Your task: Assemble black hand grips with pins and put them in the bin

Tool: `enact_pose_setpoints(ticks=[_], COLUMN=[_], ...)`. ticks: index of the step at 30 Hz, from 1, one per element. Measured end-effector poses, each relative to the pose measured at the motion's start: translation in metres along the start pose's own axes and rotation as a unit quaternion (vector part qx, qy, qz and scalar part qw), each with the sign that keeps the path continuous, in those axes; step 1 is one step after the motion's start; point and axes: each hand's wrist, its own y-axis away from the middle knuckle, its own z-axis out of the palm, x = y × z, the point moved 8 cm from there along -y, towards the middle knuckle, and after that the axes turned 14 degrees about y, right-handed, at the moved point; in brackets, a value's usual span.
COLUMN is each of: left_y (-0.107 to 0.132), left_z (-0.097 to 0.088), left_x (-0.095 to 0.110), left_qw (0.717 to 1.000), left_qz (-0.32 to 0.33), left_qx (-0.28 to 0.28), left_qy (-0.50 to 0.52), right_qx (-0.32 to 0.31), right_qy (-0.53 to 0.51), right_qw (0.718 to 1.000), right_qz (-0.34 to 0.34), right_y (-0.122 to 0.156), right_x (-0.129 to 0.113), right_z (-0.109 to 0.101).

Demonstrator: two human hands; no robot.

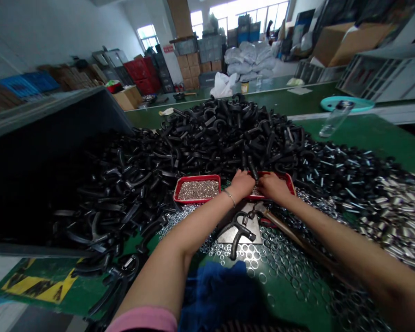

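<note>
My left hand [242, 185] is closed, its fingers curled at the edge of the right-hand red tray [292, 184]. A ribbed black handle part [252, 168] rises between my hands and appears to be held in the left one. My right hand [272, 186] has its fingers bent together over the tray's small metal pieces; its fingertips are too hidden to show what they hold. Below the hands, a forked black part [241, 232] rests on a metal plate [224, 236]. Beside it lies a hammer [280, 223] with a wooden handle.
A second red tray [198, 189] of small metal pieces stands left. A large heap of black parts [214, 133] rises behind. Metal rings [280, 258] are spread in front. Silver cylinders [404, 221] are piled right, near a clear bottle [336, 120]. A grey bin [55, 110] stands left.
</note>
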Motion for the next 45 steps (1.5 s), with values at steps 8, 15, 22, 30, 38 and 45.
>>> enact_pose_setpoints(ticks=[8,15,22,30,38,45], left_y=[-0.001,0.019,0.136,0.183,0.209,0.200], left_z=[0.026,0.001,-0.002,0.025,0.010,0.014], left_x=[-0.003,-0.002,-0.021,-0.024,-0.039,-0.021], left_qw=[1.000,0.990,0.966,0.987,0.869,0.836], left_qz=[0.009,-0.022,-0.066,-0.123,-0.211,-0.190], left_qx=[0.009,0.113,0.162,0.066,0.217,0.229], left_qy=[0.002,0.076,0.191,0.076,0.392,0.461], right_qx=[0.020,0.135,0.065,-0.022,-0.047,-0.007], right_qy=[-0.037,-0.125,-0.350,-0.187,-0.062,0.104], right_qw=[0.999,0.980,0.933,0.970,0.986,0.962], right_qz=[0.033,0.080,-0.048,-0.154,-0.145,-0.254], right_y=[0.002,0.018,0.071,0.082,0.072,0.073], right_x=[0.004,0.017,-0.020,-0.067,-0.075,-0.129], right_z=[0.010,-0.017,-0.022,-0.002,-0.006,-0.031])
